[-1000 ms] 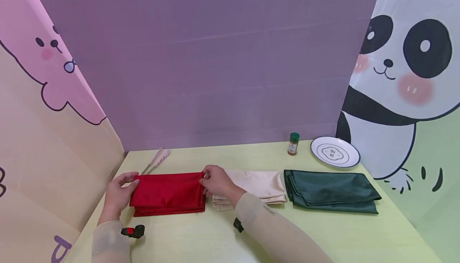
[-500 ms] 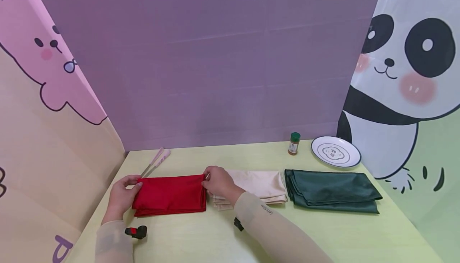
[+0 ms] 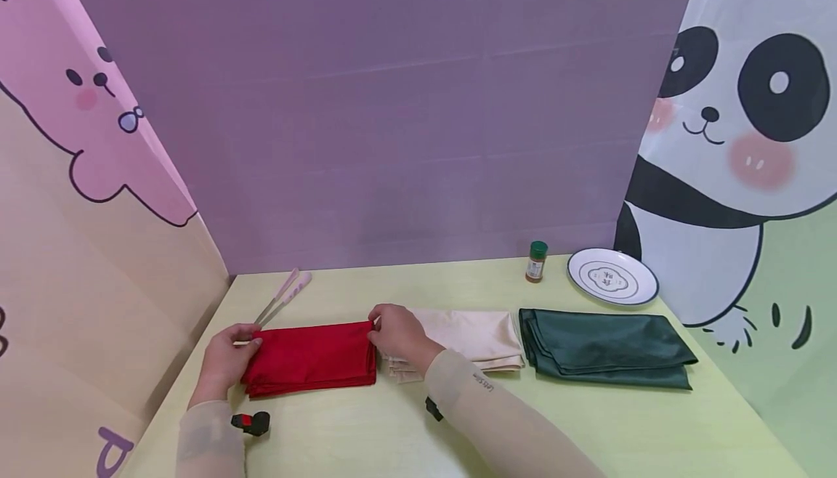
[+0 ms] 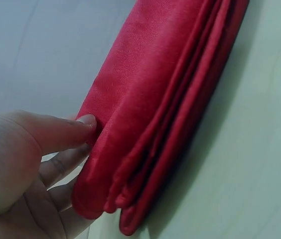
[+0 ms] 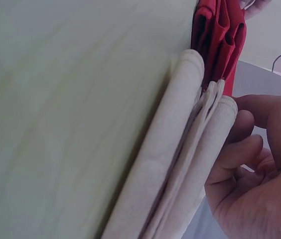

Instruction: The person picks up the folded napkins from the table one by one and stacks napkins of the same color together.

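Note:
A folded red satin cloth (image 3: 310, 358) lies at the left of the table, its left end tilted slightly toward me. My left hand (image 3: 224, 358) pinches its far left corner; in the left wrist view the thumb (image 4: 63, 132) presses on top, with the other fingers behind the cloth. At the far right corner my right hand (image 3: 402, 333) pinches the same cloth, its fingertips partly hidden. Beside the red cloth, a folded cream cloth (image 3: 474, 333) sits partly under my right hand and forearm. Its layered folded edge (image 5: 165, 154) fills the middle of the right wrist view.
Further right is a folded dark green cloth (image 3: 601, 347). Tongs with pink handles (image 3: 298, 285) lie behind the red cloth, near my left fingertips. At the back right stand a small green-capped jar (image 3: 535, 263) and a white plate (image 3: 612, 277) with a dark rim.
My left hand has shifted right and nearer to me, bringing the left end of the red cloth with it. My right hand stays almost in place at the other corner.

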{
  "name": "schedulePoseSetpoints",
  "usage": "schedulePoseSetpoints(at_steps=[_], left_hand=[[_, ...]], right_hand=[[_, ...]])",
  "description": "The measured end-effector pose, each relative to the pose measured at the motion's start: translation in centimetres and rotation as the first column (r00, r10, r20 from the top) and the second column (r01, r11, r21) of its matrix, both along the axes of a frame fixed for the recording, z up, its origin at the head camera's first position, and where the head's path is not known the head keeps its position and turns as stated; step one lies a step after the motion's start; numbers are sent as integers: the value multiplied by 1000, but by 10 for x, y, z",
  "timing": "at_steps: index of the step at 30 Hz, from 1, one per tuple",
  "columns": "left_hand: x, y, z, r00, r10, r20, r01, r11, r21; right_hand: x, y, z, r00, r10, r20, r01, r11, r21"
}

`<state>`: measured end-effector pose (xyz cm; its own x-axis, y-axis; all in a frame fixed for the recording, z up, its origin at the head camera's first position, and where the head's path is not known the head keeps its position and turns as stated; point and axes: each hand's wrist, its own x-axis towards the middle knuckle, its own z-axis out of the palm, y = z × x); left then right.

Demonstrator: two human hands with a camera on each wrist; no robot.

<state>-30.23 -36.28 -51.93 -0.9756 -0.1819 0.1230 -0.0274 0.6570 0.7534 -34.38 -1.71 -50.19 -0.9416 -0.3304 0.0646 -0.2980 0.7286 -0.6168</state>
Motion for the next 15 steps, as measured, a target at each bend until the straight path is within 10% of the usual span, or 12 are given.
schedulePoseSetpoints(at_steps=[15], left_hand=[[-2,3,-3,998,-70,-5,70,997,18]], right_hand=[[4,-3,-1,1000,19,-1,-19,996,87]])
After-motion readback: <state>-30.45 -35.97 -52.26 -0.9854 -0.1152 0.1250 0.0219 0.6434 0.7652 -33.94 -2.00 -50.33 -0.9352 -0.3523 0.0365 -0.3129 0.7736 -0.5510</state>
